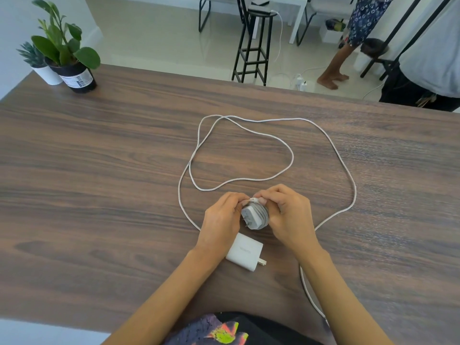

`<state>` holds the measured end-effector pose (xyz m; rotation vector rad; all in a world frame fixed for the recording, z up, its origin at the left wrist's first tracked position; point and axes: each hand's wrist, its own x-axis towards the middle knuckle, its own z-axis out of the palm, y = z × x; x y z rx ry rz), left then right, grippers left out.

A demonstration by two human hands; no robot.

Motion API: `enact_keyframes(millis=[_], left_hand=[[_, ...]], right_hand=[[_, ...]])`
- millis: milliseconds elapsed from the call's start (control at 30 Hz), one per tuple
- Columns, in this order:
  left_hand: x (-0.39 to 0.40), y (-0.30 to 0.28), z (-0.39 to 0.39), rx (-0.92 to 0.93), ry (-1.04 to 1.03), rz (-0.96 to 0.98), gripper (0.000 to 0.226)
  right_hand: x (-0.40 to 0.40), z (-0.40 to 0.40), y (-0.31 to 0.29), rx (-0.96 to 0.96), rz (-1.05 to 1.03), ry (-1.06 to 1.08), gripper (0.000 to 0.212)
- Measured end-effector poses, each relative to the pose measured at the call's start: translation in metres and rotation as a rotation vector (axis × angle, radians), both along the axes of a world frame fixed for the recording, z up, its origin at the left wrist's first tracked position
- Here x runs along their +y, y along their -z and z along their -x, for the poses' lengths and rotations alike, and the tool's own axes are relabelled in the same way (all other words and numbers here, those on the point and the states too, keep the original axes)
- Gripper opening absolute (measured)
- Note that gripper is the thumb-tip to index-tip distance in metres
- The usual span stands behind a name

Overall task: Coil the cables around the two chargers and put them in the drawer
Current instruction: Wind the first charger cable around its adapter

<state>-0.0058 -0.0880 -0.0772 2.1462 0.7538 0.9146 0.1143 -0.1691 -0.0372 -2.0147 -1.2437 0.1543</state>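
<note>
Nearest item: a dark printed garment [224, 329] on the wearer's torso, at the bottom edge of the view.
Forearms: both reach forward from the bottom edge over the wooden table [99, 170] and meet near its middle.
Second charger [245, 251]: a white block lying flat on the table just below the hands, prongs pointing to the lower right, no cable wound on it.
Loose cable [291, 160]: white, spread in wide overlapping loops on the table beyond and around the hands; one run passes under the right forearm toward the near table edge.
First charger [254, 217]: a white block held between the two hands just above the table, prongs facing left, with several turns of pale cable wrapped around its body.
Left hand [221, 217]: fingers curled around the left side of the first charger, fingertips pinching the cable end at its top.
Right hand [288, 215]: fingers curled over the right side of the wound charger, thumb and forefinger pinching the same cable end at the top.
Drawer: not in view.
Black pot [79, 79]: at the table's far left corner, holding a broad-leaved green plant [62, 43].
White pot [48, 74]: touching the black pot on its left, holding a small spiky plant [31, 54].
Background: a black stool [254, 46] and a standing person's legs [336, 68] on the floor beyond the table.
</note>
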Motion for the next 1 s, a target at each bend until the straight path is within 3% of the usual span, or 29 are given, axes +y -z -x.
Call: enact_keyframes(millis=[200, 467, 633, 833, 1000], left_hand=[[0.001, 0.0, -0.001, -0.015, 0.039, -0.059, 0.021], [0.003, 0.0, -0.001, -0.007, 0.077, -0.099, 0.029], [0.005, -0.002, 0.0, -0.027, -0.017, -0.083, 0.022], [-0.008, -0.014, 0.007, -0.099, -0.065, 0.457, 0.011], [-0.013, -0.019, 0.01, -0.183, 0.029, 0.704, 0.029]], right_hand=[[-0.001, -0.007, -0.016, 0.336, 0.134, 0.084, 0.015], [0.003, -0.015, -0.019, 0.361, 0.206, -0.018, 0.023], [0.001, -0.009, -0.014, 0.538, 0.071, 0.088, 0.016], [-0.005, -0.001, -0.008, 0.601, -0.025, 0.173, 0.022], [-0.005, 0.0, -0.006, 0.591, -0.025, 0.181, 0.022]])
